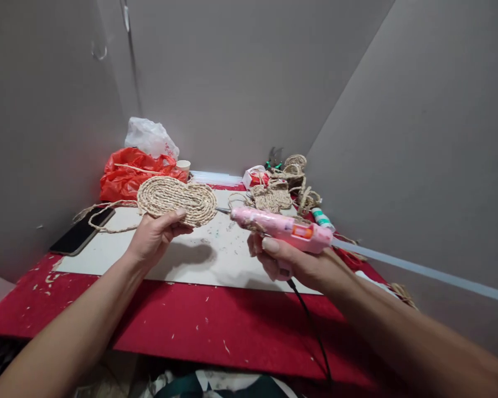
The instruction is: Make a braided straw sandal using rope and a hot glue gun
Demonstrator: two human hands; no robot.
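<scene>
My left hand (160, 235) grips the lower edge of a flat, sole-shaped coil of straw rope (176, 200), its thumb on the front face. A loose tail of the rope (118, 228) trails off to the left. In my right hand (280, 254) is a pink hot glue gun (274, 222), held by its handle. Its metal nozzle points left and is at the right edge of the coil; whether they touch I cannot tell. A long clear glue stick (419, 269) sticks out of the gun's back, and a black cord (313, 326) hangs below.
A white board (228, 265) lies on the red tablecloth (182, 320). At left are a phone (81, 235), a red plastic bag (126, 177) and a paper cup (183, 165). Glue sticks (216, 178) lie at the back, woven rope pieces (271, 196) and pliers (274, 160) at right. Grey walls surround the table.
</scene>
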